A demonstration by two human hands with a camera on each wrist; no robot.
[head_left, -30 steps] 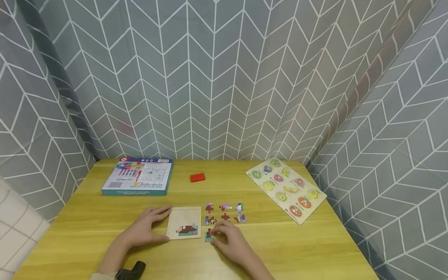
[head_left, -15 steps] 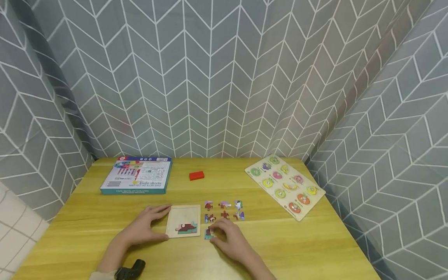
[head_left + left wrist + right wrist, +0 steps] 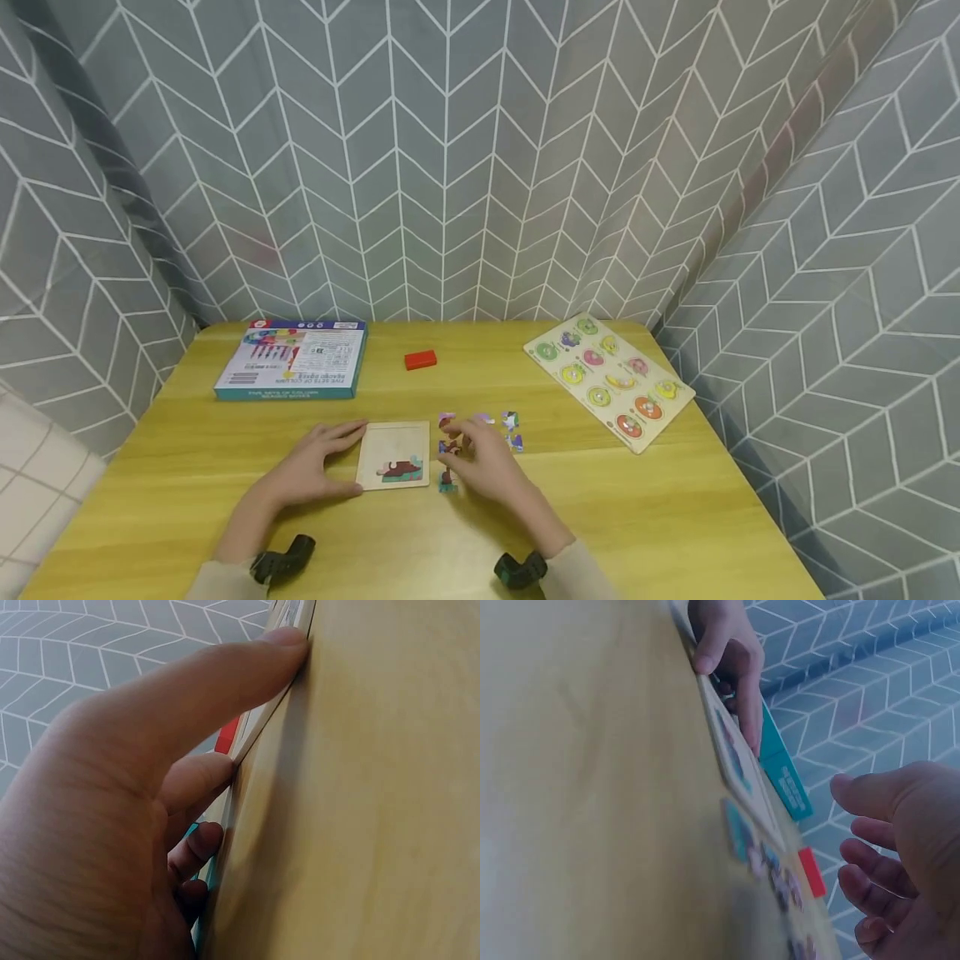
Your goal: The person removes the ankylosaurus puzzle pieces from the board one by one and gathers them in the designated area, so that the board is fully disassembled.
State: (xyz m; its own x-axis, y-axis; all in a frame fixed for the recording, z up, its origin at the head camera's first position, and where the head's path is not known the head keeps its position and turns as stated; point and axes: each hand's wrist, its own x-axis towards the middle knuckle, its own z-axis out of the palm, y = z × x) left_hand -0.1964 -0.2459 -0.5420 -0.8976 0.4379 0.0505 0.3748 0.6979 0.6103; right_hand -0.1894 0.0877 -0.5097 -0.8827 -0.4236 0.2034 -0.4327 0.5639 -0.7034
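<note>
A square wooden puzzle tray (image 3: 382,446) lies on the table in the head view, with a few brown and teal pieces (image 3: 402,471) fitted along its lower right. My left hand (image 3: 315,467) rests at its left side, the thumb by the near corner and a finger by the far one. Its fingertips (image 3: 221,763) touch the tray's edge in the left wrist view. My right hand (image 3: 487,462) hovers over loose jigsaw pieces (image 3: 447,481) beside the tray and partly hides them. Its fingers are loosely bent, apart from the thumb, with nothing between them in the right wrist view.
At the back left lies a flat box (image 3: 292,362). A red block (image 3: 420,360) sits behind the tray. A fruit peg board (image 3: 611,379) lies slanted at the right. Patterned curtains (image 3: 465,167) enclose the table's back and sides.
My right hand has left the nearest loose piece and moved slightly farther back over the other pieces. The left hand stays at the tray. The head view has shifted slightly.
</note>
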